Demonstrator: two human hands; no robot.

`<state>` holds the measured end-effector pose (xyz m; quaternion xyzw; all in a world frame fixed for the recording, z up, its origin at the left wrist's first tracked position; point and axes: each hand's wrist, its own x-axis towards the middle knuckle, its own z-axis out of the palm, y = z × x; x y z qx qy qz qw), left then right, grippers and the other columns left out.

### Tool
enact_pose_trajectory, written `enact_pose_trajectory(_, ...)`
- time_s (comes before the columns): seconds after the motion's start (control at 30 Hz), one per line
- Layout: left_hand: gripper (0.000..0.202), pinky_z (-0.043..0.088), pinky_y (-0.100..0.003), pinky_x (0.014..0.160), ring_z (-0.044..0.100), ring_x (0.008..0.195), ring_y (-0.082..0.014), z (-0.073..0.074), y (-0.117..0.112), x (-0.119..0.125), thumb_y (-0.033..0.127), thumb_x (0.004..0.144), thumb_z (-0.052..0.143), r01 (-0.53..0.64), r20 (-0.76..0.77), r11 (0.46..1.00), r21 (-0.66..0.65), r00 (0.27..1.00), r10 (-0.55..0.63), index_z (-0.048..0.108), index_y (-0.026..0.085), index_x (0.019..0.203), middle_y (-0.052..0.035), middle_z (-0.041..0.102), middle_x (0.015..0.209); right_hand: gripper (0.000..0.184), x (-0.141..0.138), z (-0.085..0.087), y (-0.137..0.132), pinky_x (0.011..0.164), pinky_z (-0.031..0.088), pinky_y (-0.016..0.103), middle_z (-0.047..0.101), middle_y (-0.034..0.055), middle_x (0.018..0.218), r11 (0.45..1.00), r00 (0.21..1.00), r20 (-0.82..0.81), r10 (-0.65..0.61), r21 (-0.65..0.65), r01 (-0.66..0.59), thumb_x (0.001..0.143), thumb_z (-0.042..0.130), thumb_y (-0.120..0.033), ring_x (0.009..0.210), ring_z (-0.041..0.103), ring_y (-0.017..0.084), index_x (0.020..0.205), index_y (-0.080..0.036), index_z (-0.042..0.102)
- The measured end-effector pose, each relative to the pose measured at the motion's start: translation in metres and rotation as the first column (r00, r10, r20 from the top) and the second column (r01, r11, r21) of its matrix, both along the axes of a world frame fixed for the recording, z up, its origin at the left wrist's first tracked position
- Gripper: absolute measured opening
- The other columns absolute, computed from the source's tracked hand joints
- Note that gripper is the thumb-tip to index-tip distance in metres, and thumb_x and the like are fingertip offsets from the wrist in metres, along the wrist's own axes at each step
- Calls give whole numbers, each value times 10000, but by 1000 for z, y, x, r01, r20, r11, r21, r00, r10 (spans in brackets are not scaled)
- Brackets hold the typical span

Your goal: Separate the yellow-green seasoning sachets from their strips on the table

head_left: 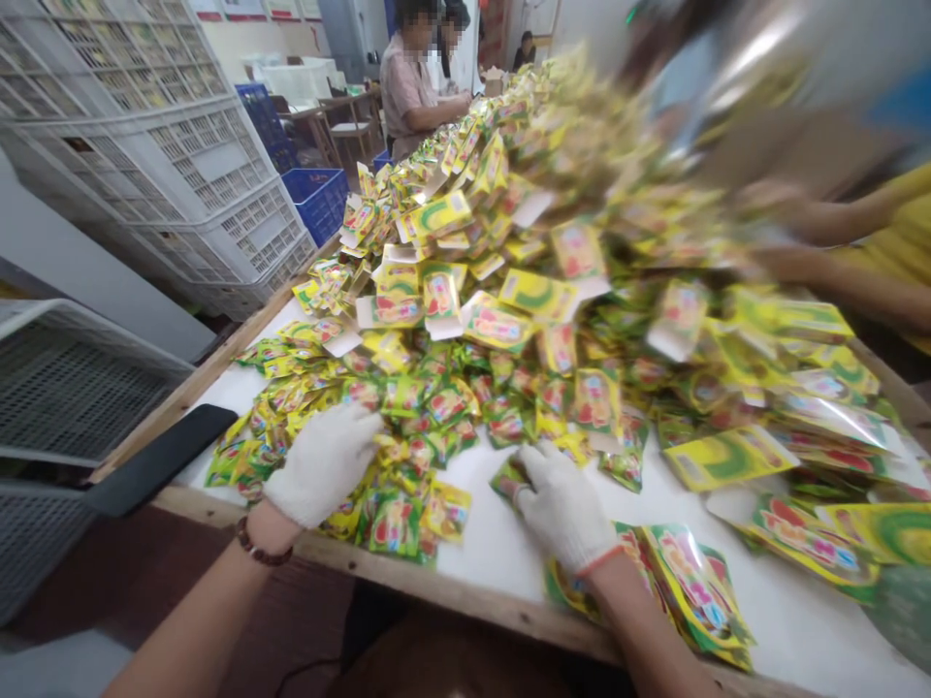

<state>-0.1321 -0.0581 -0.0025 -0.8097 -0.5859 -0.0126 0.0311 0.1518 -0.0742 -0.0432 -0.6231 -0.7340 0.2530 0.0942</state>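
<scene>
My left hand (324,463), in a white knit glove, rests with curled fingers on a heap of small green and yellow candy packets (393,523); what lies under its fingertips is hidden. Also gloved, my right hand (563,504) has its fingers closed on a small green packet (507,475) over the bare white tabletop (476,523). Beside my right wrist lie larger, shiny yellow and green bags (690,586) with red fruit pictures. Farther back, a big mound of yellow printed boxes (501,320), several with open white flaps, rises over the packets.
A dark flat case (164,456) sits on the table's wooden edge (501,611) at left. White crates (167,174) are stacked beyond it, near a blue crate (318,199). A blurred co-worker's arm (836,262) reaches in at right; other people (414,92) sit farther back.
</scene>
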Motion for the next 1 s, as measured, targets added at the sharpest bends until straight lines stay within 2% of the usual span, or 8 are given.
enact_pose_trajectory(0.17, 180, 391, -337, 687, 549, 771, -226, -7, 1, -2, 193, 826, 474, -23, -34, 1000, 5, 999, 24, 605, 201, 703, -75, 616, 794, 87, -1, 2, 0, 687, 346, 252, 536, 35, 847, 996, 999, 32, 35, -85, -32, 762, 622, -167, 773, 506, 158, 718, -181, 549)
enact_pose_trajectory(0.3, 212, 387, -304, 690, 513, 722, -180, 7, -2, 9, 223, 847, 444, -65, 294, 997, 35, 954, 52, 517, 201, 650, -26, 560, 713, 82, -1, 3, -3, 699, 353, 243, 530, 31, 869, 998, 1000, -1, 27, -50, -27, 742, 594, -115, 774, 504, 149, 762, -184, 553)
enact_pose_trajectory(0.43, 187, 369, -248, 565, 467, 597, -133, 17, -10, 33, 307, 881, 428, -224, 675, 960, -166, 684, 276, 495, 214, 733, 39, 489, 628, 115, -4, 4, -4, 701, 365, 248, 555, 51, 861, 996, 997, 26, 70, -60, -69, 713, 575, -77, 798, 510, 169, 771, -176, 579)
enact_pose_trajectory(0.6, 192, 410, -229, 488, 484, 502, -111, 0, -11, 60, 400, 808, 548, -63, 792, 854, -516, 345, 504, 534, 209, 810, 65, 481, 592, 142, -6, 2, -5, 705, 372, 264, 567, 69, 850, 990, 989, 37, 141, 2, -141, 723, 540, -55, 831, 509, 189, 712, -173, 617)
enact_pose_trajectory(0.7, 368, 471, -244, 540, 575, 594, -133, -11, -11, 68, 368, 697, 676, 56, 794, 806, -589, 223, 565, 551, 182, 989, 38, 601, 705, 187, 4, 3, -6, 773, 389, 260, 573, 54, 928, 990, 991, -49, 126, 65, -123, 756, 546, -73, 884, 515, 181, 877, -183, 637)
enact_pose_trajectory(0.77, 463, 507, -261, 625, 616, 713, -150, -15, -13, 71, 335, 646, 729, 81, 825, 825, -559, 152, 544, 562, 164, 1043, -5, 664, 849, 223, 12, 5, -7, 794, 392, 260, 575, 52, 965, 995, 996, -54, 74, 75, -70, 786, 539, -91, 890, 523, 176, 970, -182, 625)
enact_pose_trajectory(0.87, 425, 530, -288, 703, 640, 797, -176, -17, -17, 74, 327, 639, 759, 90, 838, 833, -546, 58, 543, 613, 158, 1000, -33, 694, 925, 153, 19, 9, -6, 736, 386, 263, 573, 57, 956, 998, 998, 42, 50, 36, -51, 797, 576, -153, 847, 526, 178, 937, -184, 628)
enact_pose_trajectory(1.0, 351, 551, -321, 713, 662, 810, -209, -15, -21, 82, 341, 686, 746, 206, 804, 791, -576, -34, 594, 648, 154, 966, -52, 713, 897, 135, 12, 8, -4, 720, 365, 288, 560, 65, 936, 991, 978, 164, 131, 8, -134, 752, 671, -245, 844, 507, 202, 870, -194, 630)
